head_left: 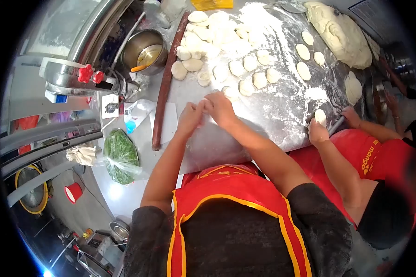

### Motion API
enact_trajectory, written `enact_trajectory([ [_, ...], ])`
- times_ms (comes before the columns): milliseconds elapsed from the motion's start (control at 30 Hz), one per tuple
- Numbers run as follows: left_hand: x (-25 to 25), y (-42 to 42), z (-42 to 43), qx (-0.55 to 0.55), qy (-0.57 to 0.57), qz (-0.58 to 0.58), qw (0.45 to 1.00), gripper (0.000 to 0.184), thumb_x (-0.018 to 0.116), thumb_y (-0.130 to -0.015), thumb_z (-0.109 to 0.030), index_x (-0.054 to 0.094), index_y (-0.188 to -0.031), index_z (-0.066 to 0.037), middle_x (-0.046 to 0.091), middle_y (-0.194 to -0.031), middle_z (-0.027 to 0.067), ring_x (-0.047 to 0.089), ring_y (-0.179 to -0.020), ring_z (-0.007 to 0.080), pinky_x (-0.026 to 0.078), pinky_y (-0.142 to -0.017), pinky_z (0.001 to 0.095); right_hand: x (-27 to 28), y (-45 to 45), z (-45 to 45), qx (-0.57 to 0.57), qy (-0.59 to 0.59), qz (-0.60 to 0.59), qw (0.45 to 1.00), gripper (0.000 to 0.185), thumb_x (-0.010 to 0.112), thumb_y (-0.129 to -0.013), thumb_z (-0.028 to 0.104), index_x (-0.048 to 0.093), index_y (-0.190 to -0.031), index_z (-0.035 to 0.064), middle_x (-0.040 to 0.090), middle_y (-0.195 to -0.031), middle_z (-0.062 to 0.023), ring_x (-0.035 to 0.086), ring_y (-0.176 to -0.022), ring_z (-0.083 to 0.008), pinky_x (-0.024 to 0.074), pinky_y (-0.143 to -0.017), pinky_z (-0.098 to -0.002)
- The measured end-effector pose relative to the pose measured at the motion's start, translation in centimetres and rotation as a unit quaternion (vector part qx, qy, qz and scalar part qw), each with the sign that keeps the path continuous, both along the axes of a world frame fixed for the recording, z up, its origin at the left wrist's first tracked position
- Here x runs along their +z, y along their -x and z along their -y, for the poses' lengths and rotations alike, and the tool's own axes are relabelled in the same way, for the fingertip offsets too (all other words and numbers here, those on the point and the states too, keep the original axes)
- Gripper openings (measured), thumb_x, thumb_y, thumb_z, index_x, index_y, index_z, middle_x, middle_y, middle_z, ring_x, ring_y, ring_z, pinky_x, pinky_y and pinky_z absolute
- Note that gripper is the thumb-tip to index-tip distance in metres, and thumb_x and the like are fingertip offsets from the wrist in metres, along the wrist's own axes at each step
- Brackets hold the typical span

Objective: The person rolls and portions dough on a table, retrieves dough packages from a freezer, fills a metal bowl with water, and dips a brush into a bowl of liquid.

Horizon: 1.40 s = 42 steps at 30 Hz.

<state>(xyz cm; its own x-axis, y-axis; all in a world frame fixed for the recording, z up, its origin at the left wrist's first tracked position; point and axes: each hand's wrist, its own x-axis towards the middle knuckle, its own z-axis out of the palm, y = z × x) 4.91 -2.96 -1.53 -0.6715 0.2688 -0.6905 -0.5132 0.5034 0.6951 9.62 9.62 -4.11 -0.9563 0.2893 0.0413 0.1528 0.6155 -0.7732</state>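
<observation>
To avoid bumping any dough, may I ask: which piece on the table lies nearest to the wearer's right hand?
The dough piece at the front row's left end, just beyond the right hand; the row's other pieces lie farther off.

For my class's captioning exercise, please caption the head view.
Left hand and right hand meet over a floury metal table, near dough rounds and a long brown rod.

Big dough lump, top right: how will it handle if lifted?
The big dough lump likely sags and stretches: its surface looks soft and folded. Probably heavy, being far bulkier than the dough rounds. Unlikely to roll, since it lies slumped on the table.
</observation>
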Motion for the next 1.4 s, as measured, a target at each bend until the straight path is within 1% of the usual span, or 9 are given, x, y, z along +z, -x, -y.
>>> enact_trajectory([
  [200,-2.9,-0.8,0.0,0.032,-0.095,-0.16,0.982,0.032,0.054,-0.087,-0.029,0.057,-0.105,-0.003,0.056,-0.088,0.0145,0.058,-0.072,0.0203,0.047,-0.061,0.0302,0.3,-0.9,-1.6,0.045,-0.018,-0.076,0.996,0.019,0.057,-0.08,0.012,0.061,-0.096,0.0032,0.057,-0.095,-0.0189,0.057,-0.083,-0.0327,0.0471,-0.076,-0.0379],
  [333,-6.2,-0.6,0.8,-0.008,-0.054,-0.226,0.973,0.03,0.055,-0.088,-0.026,0.054,-0.108,-0.004,0.057,-0.094,0.0103,0.056,-0.075,0.0164,0.047,-0.065,0.0265,4.8,-2.1,-7.9,-0.157,0.086,-0.075,0.981,0.033,0.054,-0.077,0.002,0.057,-0.109,0.0052,0.057,-0.102,-0.0171,0.053,-0.097,-0.0327,0.0434,-0.086,-0.0384],
  [400,-5.0,-0.7,0.6,0.009,-0.06,-0.189,0.98,0.032,0.055,-0.086,-0.026,0.056,-0.109,-0.005,0.055,-0.099,0.0181,0.057,-0.084,0.0266,0.045,-0.078,0.0335,4.5,-2.7,-12.3,-0.188,-0.114,-0.025,0.975,0.044,0.053,-0.073,-0.003,0.053,-0.116,0.0063,0.053,-0.112,-0.0151,0.049,-0.107,-0.0308,0.0411,-0.09,-0.037],
  [500,-4.0,-0.9,0.3,0.002,-0.055,-0.211,0.976,0.036,0.058,-0.084,-0.027,0.056,-0.111,-0.004,0.054,-0.099,0.0171,0.058,-0.082,0.0246,0.046,-0.076,0.0325,3.1,-2.6,-15.4,-0.097,-0.147,0.007,0.984,0.049,0.054,-0.07,-0.007,0.052,-0.117,0.0079,0.05,-0.118,-0.0141,0.045,-0.112,-0.0288,0.0386,-0.093,-0.0366],
  [700,-2.7,-0.7,0.3,-0.052,-0.062,-0.21,0.974,0.046,0.065,-0.077,-0.026,0.054,-0.115,-0.002,0.053,-0.101,0.0156,0.057,-0.08,0.0203,0.046,-0.073,0.0292,1.4,-2.2,-17.0,-0.018,-0.02,0.029,0.999,0.048,0.06,-0.067,-0.006,0.055,-0.113,0.01,0.052,-0.114,-0.014,0.05,-0.105,-0.0285,0.0409,-0.091,-0.0355],
  [800,-2.5,-0.5,0.3,-0.057,-0.072,-0.205,0.974,0.045,0.065,-0.078,-0.027,0.055,-0.115,-0.002,0.052,-0.103,0.0153,0.056,-0.081,0.0206,0.046,-0.074,0.0295,1.7,-2.4,-16.7,-0.15,0.252,0.092,0.951,0.044,0.063,-0.069,-0.003,0.056,-0.111,0.0086,0.056,-0.108,-0.0116,0.055,-0.097,-0.0282,0.0431,-0.086,-0.0332],
  [1033,-2.5,-0.7,0.4,-0.05,-0.043,-0.202,0.977,0.043,0.063,-0.079,-0.03,0.056,-0.112,-0.004,0.052,-0.102,0.0127,0.055,-0.085,0.0208,0.044,-0.078,0.0294,2.4,-3.1,-15.8,-0.074,-0.069,0.009,0.995,0.041,0.067,-0.072,0.006,0.056,-0.111,0.006,0.056,-0.096,-0.0149,0.055,-0.088,-0.0317,0.0441,-0.081,-0.0377],
  [1267,-3.4,-0.8,0.7,-0.04,-0.054,-0.202,0.977,0.042,0.064,-0.079,-0.029,0.057,-0.113,-0.005,0.052,-0.102,0.0114,0.053,-0.084,0.0191,0.044,-0.078,0.0278,3.4,-2.8,-19.5,-0.106,-0.276,0.0,0.955,0.054,0.055,-0.068,-0.007,0.052,-0.119,0.0119,0.055,-0.111,-0.0142,0.049,-0.105,-0.0303,0.0395,-0.092,-0.0364],
  [1400,-2.8,-0.6,0.7,-0.055,-0.04,-0.207,0.976,0.041,0.064,-0.079,-0.028,0.057,-0.112,-0.004,0.052,-0.102,0.0114,0.053,-0.084,0.0188,0.043,-0.078,0.0276,1.1,-2.3,-22.3,-0.022,-0.052,0.019,0.998,0.053,0.059,-0.065,-0.008,0.056,-0.113,0.0131,0.055,-0.111,-0.0145,0.054,-0.1,-0.0279,0.0431,-0.086,-0.0345],
])
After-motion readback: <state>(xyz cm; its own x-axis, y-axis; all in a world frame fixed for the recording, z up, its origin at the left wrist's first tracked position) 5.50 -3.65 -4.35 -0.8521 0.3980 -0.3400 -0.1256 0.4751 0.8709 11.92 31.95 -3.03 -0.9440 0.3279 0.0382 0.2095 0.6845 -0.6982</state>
